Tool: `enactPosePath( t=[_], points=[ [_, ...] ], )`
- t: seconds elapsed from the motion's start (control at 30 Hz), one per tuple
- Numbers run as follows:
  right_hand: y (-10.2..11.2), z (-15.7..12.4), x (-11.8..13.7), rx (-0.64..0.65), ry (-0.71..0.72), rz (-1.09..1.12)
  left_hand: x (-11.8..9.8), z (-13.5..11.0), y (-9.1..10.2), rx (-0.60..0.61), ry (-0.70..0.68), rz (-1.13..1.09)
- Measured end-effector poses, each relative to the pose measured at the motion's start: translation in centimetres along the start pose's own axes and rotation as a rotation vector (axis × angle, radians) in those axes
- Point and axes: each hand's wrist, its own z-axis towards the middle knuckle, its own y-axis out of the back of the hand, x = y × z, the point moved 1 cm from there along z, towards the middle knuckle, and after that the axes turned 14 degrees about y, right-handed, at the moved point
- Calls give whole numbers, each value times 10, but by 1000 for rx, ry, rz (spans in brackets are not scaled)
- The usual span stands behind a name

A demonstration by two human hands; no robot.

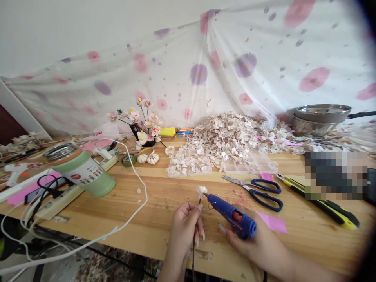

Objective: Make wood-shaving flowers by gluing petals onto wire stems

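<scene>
On the left side of the counter [158,219], a green jar [98,180] appears tilted beside a power strip [58,203]; its contents are not visible. To its right, a black holder [136,133] carries branches with white, pink and yellow flowers [156,130]. Next, a clear compartment tray [205,171] contains loose pale petals, which obscure most of its dividers. In front of this tray, the left hand [186,224] pinches a thin brown stem [193,254] between thumb and fingers; the stem's lower end is cut off by the bottom edge. The white flower [201,190] is at the stem's top, just above the left fingertips. The right hand [260,243] is wrapped around a blue glue gun [225,209], its nozzle at the right edge of the flower; contact cannot be confirmed. The fingers behind the gun body are hidden. Farther back, a second clear tray [249,167] holds petals at its rear, beneath the spill of a large petal heap [232,133]. Scissors [266,190] and a yellow-black cutter [331,209] follow. At far right, a pan [323,113] rests on a steel pot [314,127], interior concealed; a pixelated block covers the area in front.
</scene>
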Motion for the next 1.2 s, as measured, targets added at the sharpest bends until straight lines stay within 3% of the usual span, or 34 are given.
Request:
enactPosePath(
  t=[0.73, 1.2],
  points=[
    [-1, -2, -4, -8, -20, 57, 0, -1, 0, 21, 12, -24],
    [4, 6, -14, -201, -45, 119, -3, -6, 2, 68, 8, -60]
  ],
)
